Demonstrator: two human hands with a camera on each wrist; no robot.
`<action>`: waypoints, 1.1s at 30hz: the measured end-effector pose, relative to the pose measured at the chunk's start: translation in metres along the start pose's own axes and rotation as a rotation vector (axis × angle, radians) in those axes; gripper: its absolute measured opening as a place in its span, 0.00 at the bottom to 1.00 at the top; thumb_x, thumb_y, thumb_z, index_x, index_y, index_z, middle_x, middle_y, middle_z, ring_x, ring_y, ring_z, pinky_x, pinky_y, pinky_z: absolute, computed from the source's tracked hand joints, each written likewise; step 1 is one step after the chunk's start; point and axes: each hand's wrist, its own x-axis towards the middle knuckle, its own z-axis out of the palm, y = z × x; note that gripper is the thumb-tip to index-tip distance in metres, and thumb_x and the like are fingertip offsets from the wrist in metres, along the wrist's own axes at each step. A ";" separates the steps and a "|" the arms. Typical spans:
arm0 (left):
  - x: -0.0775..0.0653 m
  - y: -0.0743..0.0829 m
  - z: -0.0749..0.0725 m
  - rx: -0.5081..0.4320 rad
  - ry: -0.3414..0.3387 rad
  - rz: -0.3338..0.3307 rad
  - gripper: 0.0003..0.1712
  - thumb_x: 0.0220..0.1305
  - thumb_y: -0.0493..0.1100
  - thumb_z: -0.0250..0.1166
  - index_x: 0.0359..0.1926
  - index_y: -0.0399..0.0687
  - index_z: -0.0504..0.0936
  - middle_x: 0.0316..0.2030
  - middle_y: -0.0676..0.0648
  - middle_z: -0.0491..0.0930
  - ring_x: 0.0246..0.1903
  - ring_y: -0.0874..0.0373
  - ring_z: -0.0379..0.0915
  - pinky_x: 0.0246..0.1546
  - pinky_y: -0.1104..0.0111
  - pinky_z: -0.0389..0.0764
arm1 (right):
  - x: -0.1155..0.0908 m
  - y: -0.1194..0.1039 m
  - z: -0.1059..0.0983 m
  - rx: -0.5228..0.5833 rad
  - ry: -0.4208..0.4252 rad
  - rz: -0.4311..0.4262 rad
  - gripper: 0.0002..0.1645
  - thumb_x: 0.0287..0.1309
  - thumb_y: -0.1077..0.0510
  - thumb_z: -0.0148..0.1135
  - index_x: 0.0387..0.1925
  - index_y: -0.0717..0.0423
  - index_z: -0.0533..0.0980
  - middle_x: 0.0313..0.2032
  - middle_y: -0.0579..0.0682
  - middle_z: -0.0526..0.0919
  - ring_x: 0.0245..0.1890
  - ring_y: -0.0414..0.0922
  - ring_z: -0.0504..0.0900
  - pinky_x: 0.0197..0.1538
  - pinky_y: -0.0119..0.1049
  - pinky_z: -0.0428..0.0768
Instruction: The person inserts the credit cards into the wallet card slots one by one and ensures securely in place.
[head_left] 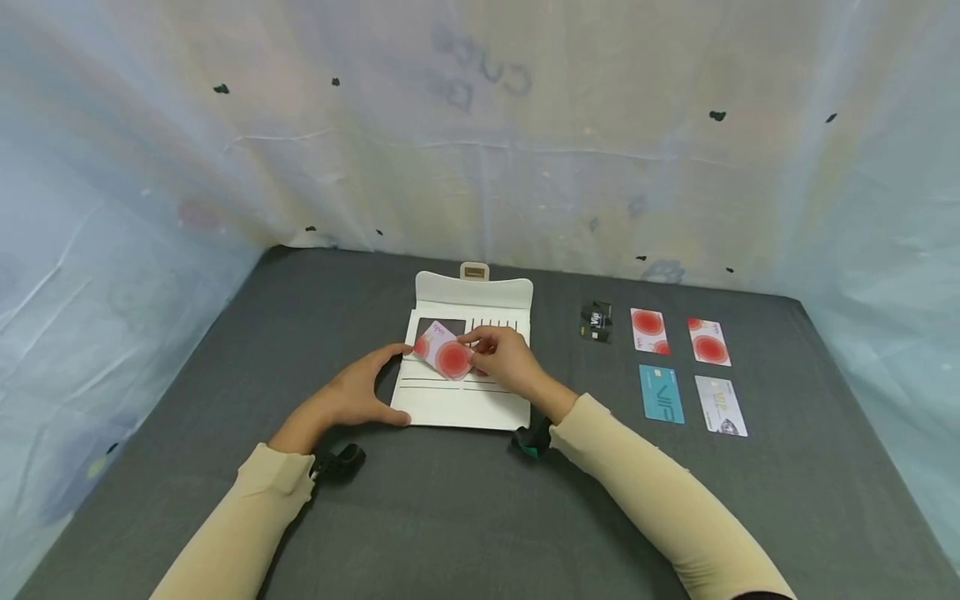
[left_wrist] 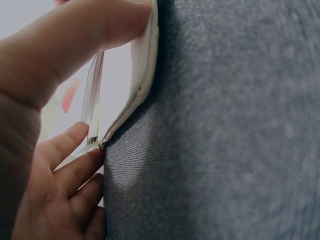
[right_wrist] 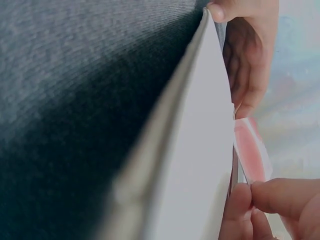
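A white, flip-open card wallet (head_left: pixel 461 408) lies unfolded on the dark cloth, its flap pointing away. My left hand (head_left: pixel 360 392) holds the wallet by its left side, thumb at the near corner and fingertips along the left edge. Between thumb and fingers, my right hand (head_left: pixel 504 358) pinches a pink-and-white card with red circles (head_left: pixel 442 346). The card is tilted above the wallet's inner slots, near its left half. In the right wrist view the pinched card (right_wrist: pixel 250 150) stands edge-on beside the slots.
Right of the wallet lie a black VIP card (head_left: pixel 596 322), two cards with red circles (head_left: pixel 649 332), a teal VIP card (head_left: pixel 662 394) and a pale silver VIP card (head_left: pixel 721 406). Pale draped sheeting (head_left: pixel 480 167) rises behind the dark table (head_left: pixel 450 517).
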 end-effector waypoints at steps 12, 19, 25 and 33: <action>0.001 0.000 -0.002 0.004 0.000 -0.012 0.60 0.37 0.59 0.79 0.71 0.57 0.58 0.70 0.41 0.61 0.68 0.42 0.58 0.64 0.43 0.63 | -0.001 -0.001 0.002 -0.114 0.013 -0.028 0.20 0.53 0.65 0.66 0.49 0.49 0.82 0.27 0.49 0.77 0.30 0.41 0.71 0.33 0.29 0.70; 0.000 -0.001 -0.001 -0.001 -0.004 -0.023 0.62 0.37 0.61 0.79 0.72 0.56 0.57 0.70 0.40 0.60 0.69 0.42 0.57 0.64 0.42 0.62 | -0.001 -0.002 0.005 -0.096 0.019 -0.010 0.19 0.56 0.65 0.65 0.49 0.48 0.83 0.25 0.48 0.74 0.29 0.41 0.68 0.32 0.30 0.67; 0.001 0.000 -0.001 0.002 -0.004 -0.037 0.62 0.36 0.61 0.79 0.72 0.57 0.57 0.70 0.41 0.60 0.69 0.42 0.57 0.64 0.42 0.62 | 0.000 0.000 0.005 -0.099 0.009 -0.014 0.19 0.56 0.66 0.62 0.49 0.48 0.83 0.23 0.48 0.72 0.26 0.41 0.67 0.28 0.30 0.64; 0.001 0.002 -0.001 -0.004 -0.002 -0.037 0.63 0.35 0.61 0.79 0.72 0.58 0.57 0.71 0.41 0.60 0.69 0.42 0.57 0.64 0.42 0.61 | 0.006 0.001 0.006 -0.125 0.001 -0.047 0.20 0.55 0.67 0.60 0.48 0.49 0.83 0.19 0.46 0.66 0.23 0.40 0.64 0.27 0.29 0.62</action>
